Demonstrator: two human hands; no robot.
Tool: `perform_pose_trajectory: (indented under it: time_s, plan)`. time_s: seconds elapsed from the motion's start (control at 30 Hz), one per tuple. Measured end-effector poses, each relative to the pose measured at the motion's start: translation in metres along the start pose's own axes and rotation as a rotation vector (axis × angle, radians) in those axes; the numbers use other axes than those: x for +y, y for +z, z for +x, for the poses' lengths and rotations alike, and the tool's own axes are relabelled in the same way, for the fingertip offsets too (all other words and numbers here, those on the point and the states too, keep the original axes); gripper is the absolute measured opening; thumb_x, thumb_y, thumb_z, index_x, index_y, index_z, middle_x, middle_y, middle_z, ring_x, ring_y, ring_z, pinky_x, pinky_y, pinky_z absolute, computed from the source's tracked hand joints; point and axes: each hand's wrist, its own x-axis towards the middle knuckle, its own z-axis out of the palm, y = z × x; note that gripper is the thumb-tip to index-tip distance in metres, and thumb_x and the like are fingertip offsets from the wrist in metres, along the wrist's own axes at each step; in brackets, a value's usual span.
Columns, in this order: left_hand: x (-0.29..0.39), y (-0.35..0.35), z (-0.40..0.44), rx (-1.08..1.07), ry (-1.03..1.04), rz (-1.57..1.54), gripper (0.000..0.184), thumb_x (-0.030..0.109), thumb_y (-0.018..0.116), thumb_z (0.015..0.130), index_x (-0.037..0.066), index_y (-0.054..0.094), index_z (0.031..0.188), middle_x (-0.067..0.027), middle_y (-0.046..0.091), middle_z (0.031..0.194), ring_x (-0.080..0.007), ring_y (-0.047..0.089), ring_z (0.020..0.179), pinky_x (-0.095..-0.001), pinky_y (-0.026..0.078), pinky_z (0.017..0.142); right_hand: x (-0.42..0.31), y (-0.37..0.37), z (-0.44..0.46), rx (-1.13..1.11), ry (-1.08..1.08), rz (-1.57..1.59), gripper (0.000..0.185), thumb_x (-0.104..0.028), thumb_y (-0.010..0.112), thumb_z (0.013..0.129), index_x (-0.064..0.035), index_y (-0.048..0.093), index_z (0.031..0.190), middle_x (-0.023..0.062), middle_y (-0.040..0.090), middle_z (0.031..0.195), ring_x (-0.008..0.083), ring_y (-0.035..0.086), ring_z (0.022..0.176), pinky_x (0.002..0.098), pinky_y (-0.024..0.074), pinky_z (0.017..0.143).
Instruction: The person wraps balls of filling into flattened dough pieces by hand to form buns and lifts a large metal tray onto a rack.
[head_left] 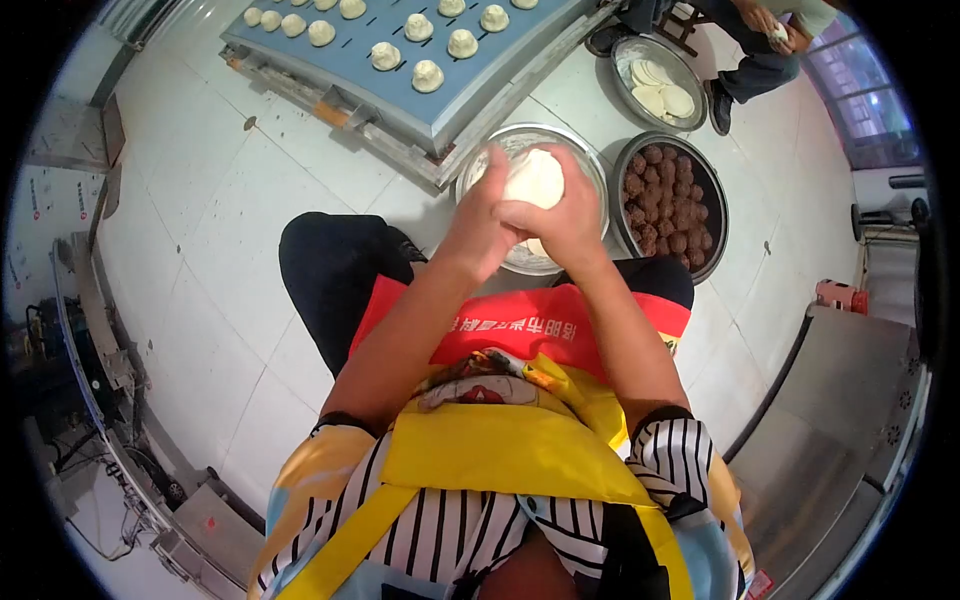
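Both of my hands are wrapped round one pale dough ball [536, 180], held above a round metal basin [590, 152]. My left hand [486, 215] cups it from the left with the thumb raised. My right hand [572, 210] closes round its right side, fingers meeting the left hand. Part of a flat dough piece [536, 247] shows in the basin beneath my hands; the rest is hidden. Just right of the basin stands a dark-rimmed tub [712, 172] full of brown filling balls [668, 205].
A blue tray [340, 62] with rows of shaped dough buns [427, 76] rests on a frame [350, 118] ahead left. A basin [622, 70] of flat dough rounds [662, 92] stands ahead right, near a seated person [765, 60] holding a dough piece. A metal cabinet [820, 400] is at right.
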Motion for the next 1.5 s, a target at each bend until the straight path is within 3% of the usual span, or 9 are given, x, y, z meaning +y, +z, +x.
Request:
perform_pose_trajectory:
  time_s: [0.1, 0.33, 0.43, 0.57, 0.73, 0.87, 1.2, 1.4, 1.5]
  plan:
    - [0.017, -0.008, 0.003, -0.147, -0.059, 0.163, 0.068, 0.066, 0.034, 0.090, 0.007, 0.052, 0.118, -0.0066, 0.062, 0.103, -0.0173, 0.062, 0.092, -0.0324, 0.051, 0.071, -0.022, -0.009, 0.004, -0.255, 0.135, 0.447, 0.068, -0.025, 0.084, 0.056, -0.0033, 0.052, 0.111, 0.0094, 0.063, 0.090, 0.0166, 0.063, 0.075, 0.0313, 0.0512, 0.070]
    - [0.009, 0.005, -0.004, 0.063, 0.080, 0.012, 0.069, 0.071, 0.035, 0.087, 0.008, 0.057, 0.105, -0.0031, 0.062, 0.076, -0.0145, 0.061, 0.063, -0.0275, 0.046, 0.047, -0.026, 0.010, 0.005, 0.064, -0.160, -0.146, 0.058, -0.017, 0.080, 0.060, -0.0032, 0.055, 0.111, 0.0058, 0.063, 0.090, 0.0120, 0.060, 0.075, 0.0259, 0.0497, 0.064]
    - [0.019, -0.016, -0.007, -0.188, -0.023, 0.208, 0.071, 0.072, 0.033, 0.086, 0.009, 0.056, 0.108, -0.0018, 0.063, 0.085, -0.0134, 0.062, 0.072, -0.0269, 0.046, 0.051, -0.040, 0.001, 0.006, -0.209, 0.132, 0.328, 0.056, -0.026, 0.081, 0.061, -0.0035, 0.055, 0.105, 0.0077, 0.062, 0.082, 0.0146, 0.061, 0.074, 0.0305, 0.0508, 0.061]
    - [0.015, -0.004, -0.009, -0.007, 0.074, 0.058, 0.061, 0.065, 0.035, 0.091, 0.009, 0.058, 0.098, -0.0021, 0.061, 0.078, -0.0120, 0.060, 0.062, -0.0270, 0.043, 0.042, -0.021, 0.022, 0.005, 0.137, -0.231, -0.155, 0.057, -0.017, 0.079, 0.062, -0.0040, 0.053, 0.111, 0.0063, 0.061, 0.083, 0.0138, 0.061, 0.071, 0.0256, 0.0485, 0.050]
    - [0.030, 0.000, -0.024, -0.115, 0.065, 0.037, 0.059, 0.064, 0.034, 0.092, 0.011, 0.057, 0.100, -0.0013, 0.060, 0.078, -0.0108, 0.060, 0.066, -0.0242, 0.043, 0.044, -0.049, 0.008, 0.004, -0.231, 0.107, 0.317, 0.057, -0.020, 0.078, 0.062, -0.0043, 0.053, 0.111, 0.0081, 0.061, 0.087, 0.0149, 0.060, 0.075, 0.0279, 0.0501, 0.059]
    - [0.020, 0.009, -0.021, 0.024, 0.170, -0.061, 0.058, 0.063, 0.032, 0.092, 0.013, 0.055, 0.108, -0.0029, 0.061, 0.083, -0.0134, 0.060, 0.064, -0.0276, 0.040, 0.040, -0.046, 0.023, 0.000, -0.046, -0.005, 0.100, 0.059, -0.014, 0.074, 0.063, -0.0045, 0.051, 0.117, 0.0072, 0.061, 0.089, 0.0135, 0.060, 0.074, 0.0274, 0.0504, 0.063]
    - [0.033, -0.009, -0.049, -0.182, 0.197, 0.046, 0.064, 0.069, 0.032, 0.089, 0.014, 0.054, 0.112, -0.0019, 0.063, 0.092, -0.0132, 0.062, 0.075, -0.0279, 0.046, 0.051, -0.064, 0.026, -0.003, -0.151, -0.122, 0.074, 0.059, -0.027, 0.080, 0.062, -0.0021, 0.054, 0.108, 0.0121, 0.061, 0.093, 0.0229, 0.061, 0.086, 0.0336, 0.0485, 0.075]
    - [0.036, 0.017, -0.064, 0.115, 0.199, -0.105, 0.060, 0.065, 0.035, 0.091, 0.011, 0.054, 0.110, -0.0036, 0.062, 0.092, -0.0151, 0.062, 0.081, -0.0309, 0.050, 0.057, -0.069, 0.039, -0.010, -0.063, -0.136, -0.061, 0.062, -0.031, 0.079, 0.062, -0.0037, 0.053, 0.111, 0.0142, 0.058, 0.094, 0.0273, 0.058, 0.092, 0.0358, 0.0463, 0.081]
    - [0.046, -0.005, -0.079, -0.104, 0.099, 0.041, 0.067, 0.067, 0.033, 0.089, 0.011, 0.050, 0.122, -0.0051, 0.060, 0.114, -0.0187, 0.059, 0.106, -0.0363, 0.048, 0.085, -0.089, 0.027, -0.017, -0.255, -0.185, 0.097, 0.060, -0.030, 0.079, 0.062, -0.0047, 0.053, 0.110, 0.0136, 0.059, 0.099, 0.0272, 0.059, 0.094, 0.0374, 0.0462, 0.081]
